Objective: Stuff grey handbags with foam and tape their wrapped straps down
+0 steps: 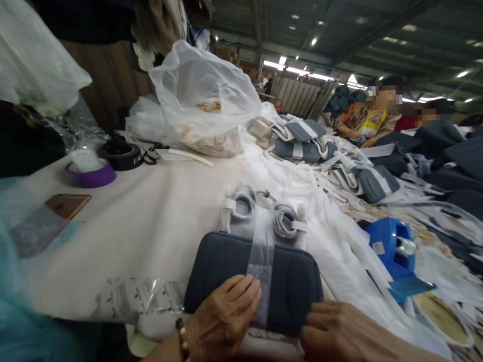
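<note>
A dark blue-grey padded case [216, 259] lies at the table's front edge. A translucent strip [262, 244] runs over its middle, and two coiled grey cables [243, 202] sit just behind it. My left hand [231, 315], with a beaded bracelet at the wrist, rests on the case and strip, fingers extended and lying flat. At the case's right front corner, my right hand [326, 329] is closed with curled fingers; what it holds, if anything, is hidden.
A blue tape dispenser [390, 246] stands right. Purple tape [91, 174], a black roll [121, 154] and a phone [68, 205] lie left. Behind are a plastic bag [209, 91] and several wrapped grey bundles [303, 138]. A person [369, 119] sits beyond, at the back right.
</note>
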Motion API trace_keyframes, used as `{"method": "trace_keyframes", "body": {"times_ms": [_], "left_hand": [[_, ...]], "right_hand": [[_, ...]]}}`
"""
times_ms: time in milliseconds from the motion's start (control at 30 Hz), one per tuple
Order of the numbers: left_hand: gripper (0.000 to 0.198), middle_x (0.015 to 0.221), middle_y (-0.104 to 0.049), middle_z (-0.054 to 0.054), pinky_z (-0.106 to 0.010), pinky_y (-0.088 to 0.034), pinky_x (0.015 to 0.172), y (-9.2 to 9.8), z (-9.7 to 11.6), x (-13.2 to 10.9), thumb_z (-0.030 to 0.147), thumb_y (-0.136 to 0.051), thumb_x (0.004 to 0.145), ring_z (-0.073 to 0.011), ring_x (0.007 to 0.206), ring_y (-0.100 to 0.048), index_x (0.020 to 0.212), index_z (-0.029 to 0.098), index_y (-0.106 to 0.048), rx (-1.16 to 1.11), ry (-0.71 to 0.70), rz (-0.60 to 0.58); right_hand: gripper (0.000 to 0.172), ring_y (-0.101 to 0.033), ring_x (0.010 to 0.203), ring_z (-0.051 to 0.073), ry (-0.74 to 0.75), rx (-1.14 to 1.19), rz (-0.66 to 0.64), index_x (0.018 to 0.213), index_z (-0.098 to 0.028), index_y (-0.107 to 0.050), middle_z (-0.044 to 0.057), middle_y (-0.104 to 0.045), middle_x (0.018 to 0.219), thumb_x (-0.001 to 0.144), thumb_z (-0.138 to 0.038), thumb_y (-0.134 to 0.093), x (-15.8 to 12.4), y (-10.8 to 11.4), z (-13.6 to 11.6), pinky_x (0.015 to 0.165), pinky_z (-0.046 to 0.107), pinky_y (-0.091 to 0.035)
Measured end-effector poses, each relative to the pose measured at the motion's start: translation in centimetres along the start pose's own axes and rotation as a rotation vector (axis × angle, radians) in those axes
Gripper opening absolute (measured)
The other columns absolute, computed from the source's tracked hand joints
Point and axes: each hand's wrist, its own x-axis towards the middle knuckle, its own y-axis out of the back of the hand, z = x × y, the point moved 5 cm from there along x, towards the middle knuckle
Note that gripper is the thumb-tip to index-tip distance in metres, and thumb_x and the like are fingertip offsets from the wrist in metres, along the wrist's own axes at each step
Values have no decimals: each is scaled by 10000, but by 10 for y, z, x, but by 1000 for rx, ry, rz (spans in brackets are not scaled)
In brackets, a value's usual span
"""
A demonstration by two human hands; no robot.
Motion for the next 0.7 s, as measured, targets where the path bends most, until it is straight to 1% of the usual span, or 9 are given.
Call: {"method": "trace_keyframes", "body": {"times_ms": [67,100,167,267,367,433,600,633,700], "left_hand": [[355,1180,-594,-99,-349,-355,1054,0,0,0,101,-394,848,-220,1157,-490,1158,46,-558,3,5,8],[353,1169,-597,-102,-352,-355,1055,1,0,-1,105,-397,847,-221,1148,-498,1156,44,-557,4,5,10],[359,1164,-597,-110,-358,-356,1059,0,0,-1,119,-414,843,-223,1140,-506,1166,38,-547,-4,3,-1],[380,1182,-591,-118,-361,-353,1067,-2,-2,-2,144,-433,834,-232,1162,-495,1182,31,-537,-32,9,-12],[394,1201,-589,-110,-366,-351,1068,-4,-3,-3,158,-431,829,-240,1174,-488,1187,34,-539,-56,18,-11],[406,1213,-586,-109,-375,-347,1070,-6,-3,-4,158,-425,827,-242,1185,-481,1198,36,-535,-66,12,-31],[406,1232,-577,-112,-388,-335,1081,-6,-2,-4,167,-433,832,-245,1202,-467,1206,42,-532,-77,4,-70],[402,1226,-580,-112,-388,-336,1080,-6,-2,-4,164,-437,829,-243,1191,-475,1198,41,-538,-79,3,-75],[387,1210,-587,-110,-387,-338,1078,-5,-3,-3,153,-443,819,-240,1168,-491,1173,45,-557,-79,4,-76]], "right_hand": [[123,-569,607,147,30,-27,-108,724,-212,-557,1,-644,705,784,-105,-541,29,-4,6,568,263,-372],[110,-570,620,150,39,-60,-129,747,-199,-572,6,-643,714,778,-98,-541,41,-6,12,584,271,-364],[108,-577,660,163,50,-132,-119,789,-179,-592,23,-638,728,782,-94,-526,61,-9,26,609,284,-353],[127,-586,688,179,56,-210,-76,800,-169,-599,37,-627,725,809,-96,-495,82,-10,40,622,294,-349],[137,-598,710,195,59,-255,-76,799,-166,-597,46,-627,728,812,-83,-489,94,-7,45,642,302,-360],[138,-606,728,203,66,-270,-91,808,-167,-600,49,-633,737,806,-74,-497,99,-5,46,649,303,-370],[117,-632,744,209,82,-260,-129,827,-161,-623,60,-668,760,835,-118,-515,110,-5,48,649,295,-396],[115,-641,735,211,64,-251,-146,824,-157,-631,64,-677,756,841,-137,-519,113,-5,49,630,288,-396],[124,-659,697,217,-35,-216,-185,795,-155,-656,73,-693,725,839,-194,-547,117,-5,54,565,270,-380]]}}
